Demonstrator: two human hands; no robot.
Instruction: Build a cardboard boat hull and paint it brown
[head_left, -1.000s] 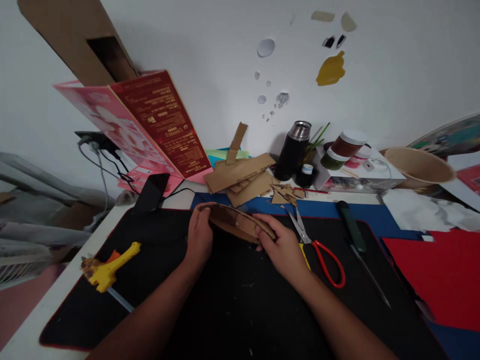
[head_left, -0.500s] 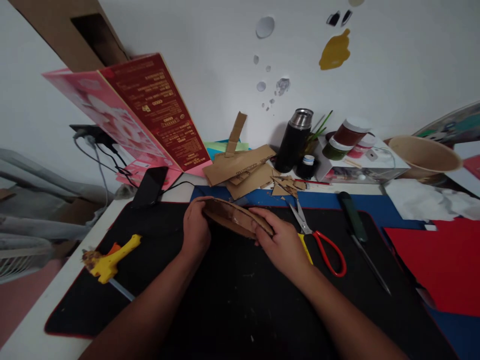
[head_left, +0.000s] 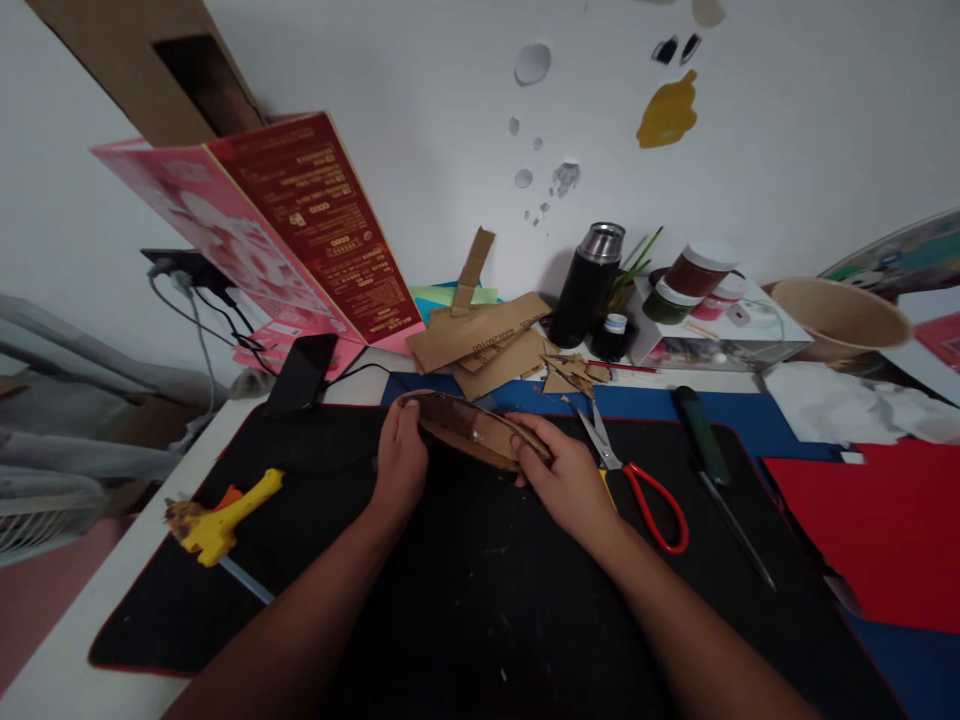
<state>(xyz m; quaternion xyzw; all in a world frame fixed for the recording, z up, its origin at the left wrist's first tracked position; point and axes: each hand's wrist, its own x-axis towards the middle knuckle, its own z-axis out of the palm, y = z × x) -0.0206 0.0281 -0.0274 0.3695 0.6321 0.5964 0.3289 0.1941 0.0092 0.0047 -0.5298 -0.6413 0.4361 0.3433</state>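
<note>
Cardboard piece spans left hand to right hand, each grip clamped on one end, long axis roughly along the far edge of the bench.

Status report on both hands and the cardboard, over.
Left hand and right hand gripping opposite ends. Curved cardboard piece between them. Scissors lying near right hand.

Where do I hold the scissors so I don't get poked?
Take the scissors by the red handle, probably best from the person's right. The blades are slightly apart and point away from the person, while the red loop lies uncovered. The yellow handle is partly hidden behind the right hand.
</note>
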